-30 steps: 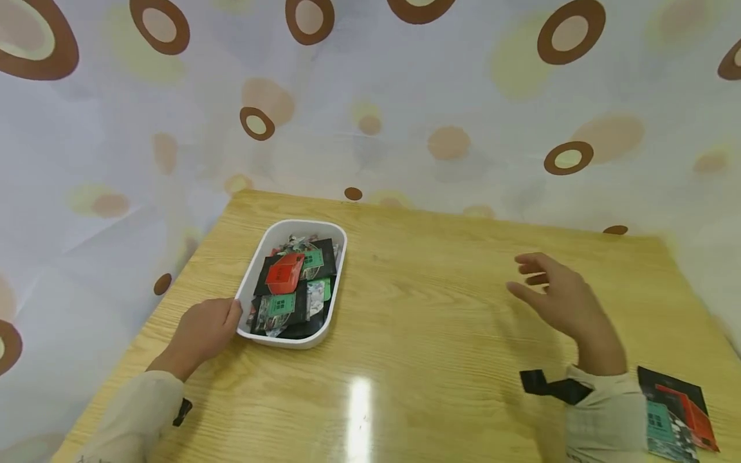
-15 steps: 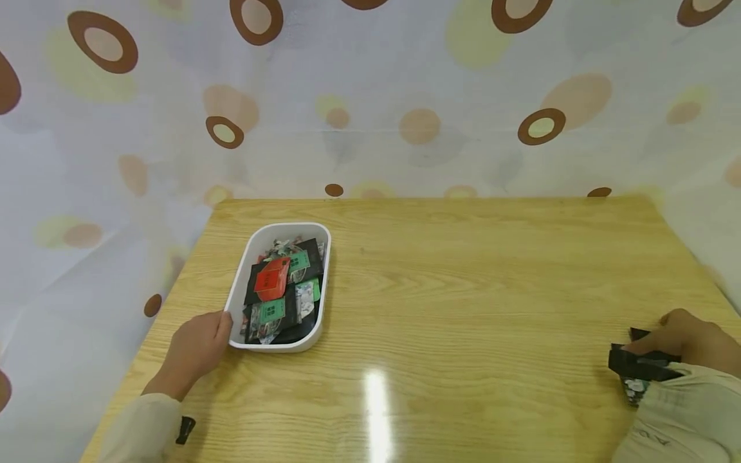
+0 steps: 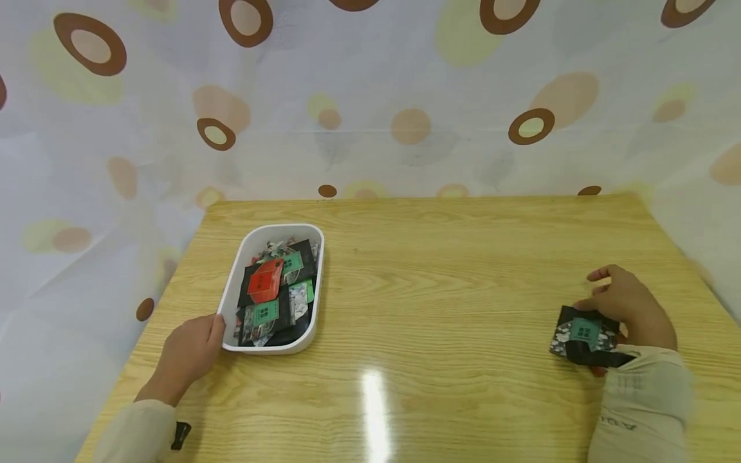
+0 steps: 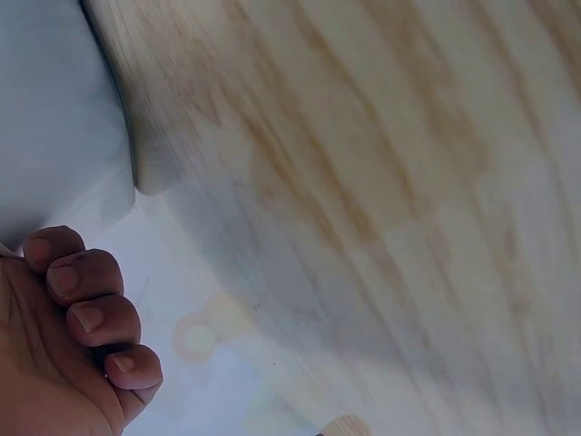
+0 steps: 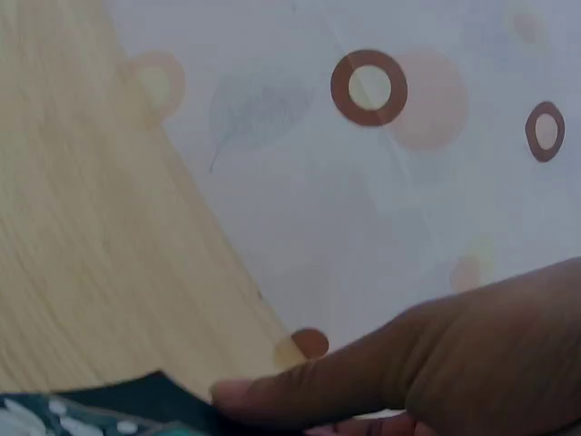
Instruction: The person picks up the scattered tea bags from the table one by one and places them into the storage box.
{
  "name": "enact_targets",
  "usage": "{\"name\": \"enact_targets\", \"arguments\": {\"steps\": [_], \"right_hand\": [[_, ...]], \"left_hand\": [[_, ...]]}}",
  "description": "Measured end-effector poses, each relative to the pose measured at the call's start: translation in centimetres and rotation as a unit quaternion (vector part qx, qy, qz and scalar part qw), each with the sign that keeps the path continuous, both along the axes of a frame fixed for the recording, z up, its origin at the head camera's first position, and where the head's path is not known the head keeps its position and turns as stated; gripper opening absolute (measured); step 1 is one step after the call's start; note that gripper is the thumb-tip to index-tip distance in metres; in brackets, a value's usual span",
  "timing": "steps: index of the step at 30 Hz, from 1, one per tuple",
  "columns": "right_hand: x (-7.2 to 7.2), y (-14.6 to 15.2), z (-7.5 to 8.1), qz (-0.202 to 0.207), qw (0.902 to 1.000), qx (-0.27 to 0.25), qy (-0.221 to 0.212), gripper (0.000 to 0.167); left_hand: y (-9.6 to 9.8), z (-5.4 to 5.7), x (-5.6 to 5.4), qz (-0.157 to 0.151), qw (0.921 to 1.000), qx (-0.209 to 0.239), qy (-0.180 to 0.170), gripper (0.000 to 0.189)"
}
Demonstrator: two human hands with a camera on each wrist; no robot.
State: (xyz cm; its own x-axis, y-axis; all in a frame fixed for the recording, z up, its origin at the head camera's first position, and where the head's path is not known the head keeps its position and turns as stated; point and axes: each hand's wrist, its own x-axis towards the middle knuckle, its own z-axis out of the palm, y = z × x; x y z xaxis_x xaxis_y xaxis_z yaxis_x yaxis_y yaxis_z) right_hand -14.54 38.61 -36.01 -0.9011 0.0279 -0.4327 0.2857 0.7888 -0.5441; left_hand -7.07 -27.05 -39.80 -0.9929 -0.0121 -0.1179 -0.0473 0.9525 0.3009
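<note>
On the left of the table stands a white plastic tub with rounded corners. My left hand grips its near left rim, its fingers curled in the left wrist view. Inside the tub lie several flat sachets, among them a red and black sachet and black ones with green labels. Over at the right, my right hand pinches a black sachet with a green label; bits of red show beneath it. In the right wrist view the thumb presses on the dark sachet's edge.
A light wood table stretches between the hands, with a bright glare streak near its front. Behind it and at both sides hangs a pale sheet with brown ring prints. Black straps sit around both wrists.
The right hand has reached down to the sachets at the table's right, taken hold of them and lifted them inward. The view has shifted a little; the left hand still holds the tub.
</note>
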Motion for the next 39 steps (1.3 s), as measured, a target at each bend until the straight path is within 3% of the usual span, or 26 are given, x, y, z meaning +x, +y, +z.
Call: {"name": "enact_targets", "arguments": {"steps": [4,8,11,15,17,21,25,28,31,35,39], "right_hand": [[-0.9,-4.2,1.1,-0.004,0.9913,-0.048,0.122,0.058],[-1.9,-10.0,2.7,-0.021,0.9676,-0.100,0.231,0.043],[-2.7,-14.8,3.2,-0.024,0.9485,-0.174,0.264,0.038],[-3.9,-21.2,2.9,-0.011,0.9266,-0.273,0.258,0.033],[-4.7,-24.4,2.6,0.001,0.9220,-0.308,0.235,0.030],[-6.3,-29.8,2.0,0.054,0.9275,-0.325,0.177,0.029],[-7.3,-33.1,1.3,0.145,0.9326,-0.297,0.145,0.027],[-7.9,-33.7,0.8,0.223,0.9222,-0.279,0.147,0.028],[-8.3,-31.8,1.1,0.286,0.9099,-0.243,0.177,0.029],[-7.7,-25.8,3.0,0.340,0.9070,-0.132,0.210,0.029],[-5.7,-17.1,4.5,0.382,0.9067,0.017,0.178,0.029]], "left_hand": [[-0.3,0.1,0.5,0.008,0.9999,0.001,0.008,0.044],[0.0,0.1,0.5,0.016,0.9998,0.005,0.010,0.045],[0.6,0.2,0.3,0.016,0.9998,0.006,0.012,0.045],[1.7,0.2,-1.0,-0.001,0.9998,0.010,0.019,0.044],[2.3,0.0,-1.8,-0.013,0.9995,0.015,0.024,0.044],[3.6,-0.3,-2.8,-0.028,0.9991,0.020,0.024,0.043],[4.6,-0.4,-3.4,-0.043,0.9982,0.028,0.030,0.043],[5.2,-0.3,-4.0,-0.057,0.9971,0.032,0.039,0.044],[5.8,-0.2,-4.5,-0.071,0.9962,0.028,0.041,0.044],[5.9,0.1,-4.4,-0.071,0.9968,0.021,0.031,0.045],[5.2,0.5,-3.4,-0.059,0.9978,0.013,0.028,0.046]]}}
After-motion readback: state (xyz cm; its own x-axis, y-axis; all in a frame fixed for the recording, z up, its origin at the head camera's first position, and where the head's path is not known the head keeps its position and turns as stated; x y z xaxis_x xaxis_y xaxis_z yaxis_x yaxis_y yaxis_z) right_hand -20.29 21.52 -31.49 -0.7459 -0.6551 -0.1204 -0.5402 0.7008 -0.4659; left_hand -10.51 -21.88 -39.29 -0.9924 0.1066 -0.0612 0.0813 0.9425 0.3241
